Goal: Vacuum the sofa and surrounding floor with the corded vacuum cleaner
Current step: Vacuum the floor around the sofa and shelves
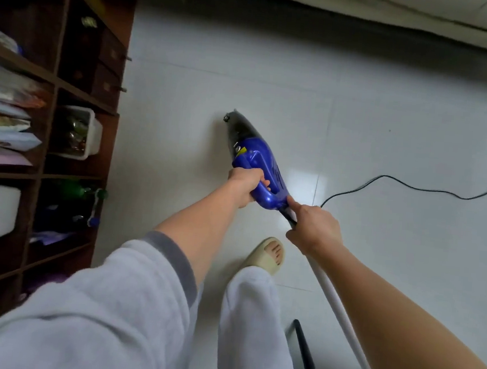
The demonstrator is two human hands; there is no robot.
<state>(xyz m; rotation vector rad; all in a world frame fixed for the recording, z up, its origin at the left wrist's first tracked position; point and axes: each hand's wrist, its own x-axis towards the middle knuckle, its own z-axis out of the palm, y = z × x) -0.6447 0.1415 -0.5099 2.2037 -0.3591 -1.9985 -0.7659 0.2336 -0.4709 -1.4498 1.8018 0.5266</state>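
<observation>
In the head view, the blue vacuum cleaner point(256, 164) sits at the centre of the frame, held above the white tiled floor point(390, 133) with its dark nozzle end pointing toward the upper left. The left hand point(243, 186) is clenched around the loop handle, fingers wrapped through the opening. The right hand point(314, 228) grasps the dark neck just behind the blue body, where a white tube point(340, 306) runs down toward the lower right. The black cord point(414, 187) trails along the floor toward the right edge. The body looks like hard plastic, rigid and probably light enough for one hand, though the motor end likely carries most of the weight; the moulded handle is the natural hold. The cord is limp and could snag underfoot near the slippered foot point(268, 255). A wooden shelf unit point(52, 82) fills the left side.
</observation>
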